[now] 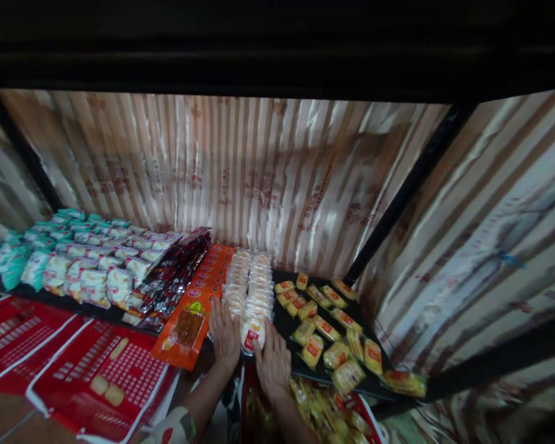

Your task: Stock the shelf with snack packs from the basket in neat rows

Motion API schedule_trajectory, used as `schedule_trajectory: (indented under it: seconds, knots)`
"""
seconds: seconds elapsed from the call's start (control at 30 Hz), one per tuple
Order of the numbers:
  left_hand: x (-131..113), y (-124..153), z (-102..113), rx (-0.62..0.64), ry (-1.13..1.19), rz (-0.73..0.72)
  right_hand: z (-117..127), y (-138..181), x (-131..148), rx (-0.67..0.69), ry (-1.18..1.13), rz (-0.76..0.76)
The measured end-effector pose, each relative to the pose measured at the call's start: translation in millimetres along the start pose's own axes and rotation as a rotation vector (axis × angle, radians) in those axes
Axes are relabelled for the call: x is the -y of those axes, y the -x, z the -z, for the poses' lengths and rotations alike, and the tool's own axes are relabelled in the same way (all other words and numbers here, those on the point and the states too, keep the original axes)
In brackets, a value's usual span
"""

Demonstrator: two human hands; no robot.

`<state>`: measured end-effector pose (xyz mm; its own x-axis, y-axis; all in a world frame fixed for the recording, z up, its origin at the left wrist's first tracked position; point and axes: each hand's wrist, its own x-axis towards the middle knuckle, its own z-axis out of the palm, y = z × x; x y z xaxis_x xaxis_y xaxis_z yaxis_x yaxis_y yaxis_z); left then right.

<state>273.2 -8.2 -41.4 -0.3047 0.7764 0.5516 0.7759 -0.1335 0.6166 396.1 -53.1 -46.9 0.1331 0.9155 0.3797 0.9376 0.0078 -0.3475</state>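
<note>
Two rows of white rice crackers in clear wrappers (259, 287) run back from the shelf's front edge. My left hand (225, 333) lies over the front of the left row, fingers stretched out, hiding the packs under it. My right hand (274, 362) is at the right side of the front cracker pack (252, 336), which has a red label; its thumb touches the pack and its fingers are extended. Left of the rows lies a long orange snack packet (189, 317). Loose yellow-wrapped snack packs (324, 327) lie scattered to the right.
Several white and teal packs (106, 280) and dark shiny packets (171, 283) line the black shelf (284, 364) at left. Below hang red printed bags (106, 370); more yellow packs (333, 416) fill a red bag under the shelf. A black post (402, 185) and striped sheeting stand behind.
</note>
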Motion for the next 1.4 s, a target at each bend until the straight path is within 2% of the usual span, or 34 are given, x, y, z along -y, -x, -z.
schedule_trajectory:
  seconds: [0.17,0.33,0.47,0.63,0.83,1.03,1.23,1.4]
  knots:
    - [-7,2,4,0.005,-0.112,0.081,-10,3,-4,-0.075,-0.017,0.015]
    - [-7,7,-2,0.028,-0.07,0.221,-18,3,-7,-0.149,-0.012,0.058]
    - [-4,11,-2,0.044,-0.005,0.135,-18,2,-7,-0.13,-0.001,0.032]
    - [-6,16,13,0.096,0.038,-0.007,-15,2,-4,-0.093,-0.029,-0.017]
    - [-3,27,22,0.16,0.044,0.018,-8,2,-1,-0.007,-0.06,-0.061]
    - [4,20,21,0.11,0.096,0.043,-6,0,-3,-0.004,-0.117,-0.051]
    - [2,16,13,0.135,0.01,-0.01,-15,-8,0,-0.075,-0.2,0.043]
    - [2,21,8,0.14,-0.026,-0.069,-20,-7,-2,-0.024,-0.235,0.033]
